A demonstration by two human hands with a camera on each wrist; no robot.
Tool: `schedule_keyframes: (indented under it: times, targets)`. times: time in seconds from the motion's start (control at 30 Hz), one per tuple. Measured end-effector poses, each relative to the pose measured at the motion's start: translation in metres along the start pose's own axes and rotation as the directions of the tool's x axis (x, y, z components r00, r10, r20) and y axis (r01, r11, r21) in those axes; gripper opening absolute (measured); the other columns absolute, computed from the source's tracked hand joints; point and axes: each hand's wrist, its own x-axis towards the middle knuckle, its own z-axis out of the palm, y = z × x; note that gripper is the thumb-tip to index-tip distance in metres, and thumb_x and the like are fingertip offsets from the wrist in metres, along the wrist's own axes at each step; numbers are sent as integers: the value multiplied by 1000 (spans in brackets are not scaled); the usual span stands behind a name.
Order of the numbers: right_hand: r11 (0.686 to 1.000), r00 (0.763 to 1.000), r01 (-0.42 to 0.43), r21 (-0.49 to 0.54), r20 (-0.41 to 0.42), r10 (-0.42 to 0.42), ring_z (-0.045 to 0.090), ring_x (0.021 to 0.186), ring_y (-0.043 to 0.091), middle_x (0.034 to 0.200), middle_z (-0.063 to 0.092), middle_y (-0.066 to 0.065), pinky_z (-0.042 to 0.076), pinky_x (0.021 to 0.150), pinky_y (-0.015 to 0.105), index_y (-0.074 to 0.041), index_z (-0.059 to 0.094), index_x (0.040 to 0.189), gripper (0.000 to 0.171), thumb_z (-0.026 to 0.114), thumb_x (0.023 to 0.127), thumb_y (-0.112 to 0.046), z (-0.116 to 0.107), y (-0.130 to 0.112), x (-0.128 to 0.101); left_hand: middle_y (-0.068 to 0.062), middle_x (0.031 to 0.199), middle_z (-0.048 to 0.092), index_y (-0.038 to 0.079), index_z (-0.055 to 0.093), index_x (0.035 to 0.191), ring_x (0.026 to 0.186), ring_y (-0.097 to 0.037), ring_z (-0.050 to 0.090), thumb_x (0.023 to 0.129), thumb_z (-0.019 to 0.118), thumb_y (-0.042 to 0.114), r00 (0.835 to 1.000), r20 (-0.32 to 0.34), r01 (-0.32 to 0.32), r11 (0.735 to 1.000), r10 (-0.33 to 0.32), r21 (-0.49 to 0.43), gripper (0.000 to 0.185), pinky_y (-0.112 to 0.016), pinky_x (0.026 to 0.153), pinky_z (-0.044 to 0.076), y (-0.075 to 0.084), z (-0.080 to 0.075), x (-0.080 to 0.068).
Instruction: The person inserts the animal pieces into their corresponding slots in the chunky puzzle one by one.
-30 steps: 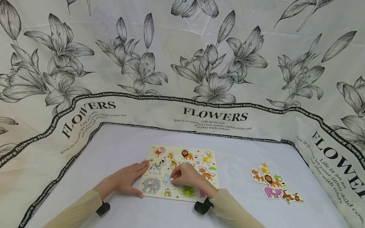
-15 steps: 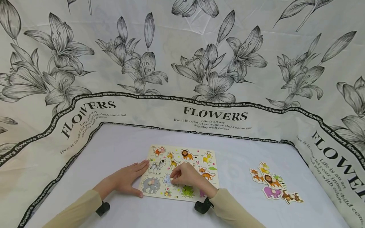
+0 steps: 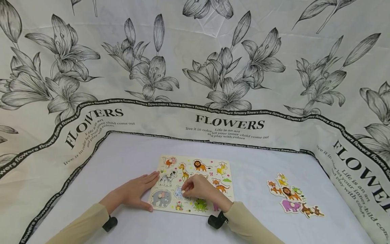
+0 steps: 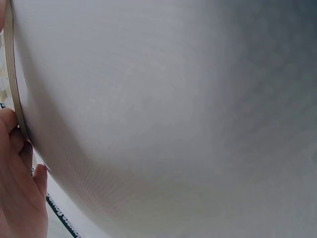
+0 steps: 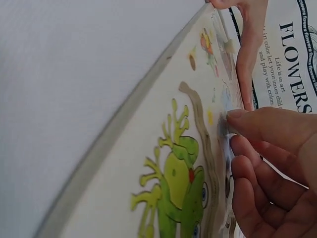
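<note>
Small pale-blue animal piece (image 3: pixel 179 193) sits on puzzle board (image 3: pixel 226 188), lower-mid area, btwn grey elephant (image 3: pixel 160 198) & green frog (image 3: pixel 200 204). Right hand (image 3: pixel 199 187) pinches its knob w/ curled fingertips (image 5: pixel 237 115). Left hand (image 3: pixel 135 191) lies flat, fingers straight, pressing board's left edge. Board rests on white table (image 3: pixel 128 159). Loose animal pieces (image 3: pixel 292 196) lie well apart to the right.

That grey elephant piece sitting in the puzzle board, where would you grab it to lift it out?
Probably by the small pale knob on the elephant piece, pinched from straight above. The piece lies flat, sunk in the puzzle board, so its edges give little to hold. The left hand rests beside it; the right hand pinches a neighbouring piece much like that.
</note>
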Motion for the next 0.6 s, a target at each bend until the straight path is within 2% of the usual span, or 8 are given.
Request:
schedule_keyframes:
  times: [0.23, 0.6]
  targets:
    - [999, 999, 44, 10, 27, -44, 57, 64, 2, 79, 70, -2, 49, 58, 15, -10, 74, 91, 12, 77, 80, -13, -8, 4, -3, -12, 161, 18, 2, 24, 151, 148, -28, 22, 73, 60, 75, 1000, 3, 4, 1000, -4, 9, 113, -45, 119, 28, 0, 0, 0]
    - [998, 998, 54, -16, -27, -55, 55, 66, 1, 81, 68, -9, 50, 61, 17, -15, 73, 95, 15, 76, 81, -17, -16, 13, -14, -12, 161, 18, 3, 24, 152, 148, -28, 22, 73, 59, 76, 1000, 9, 11, 1000, -11, 7, 113, -46, 118, 29, 1, 0, 0]
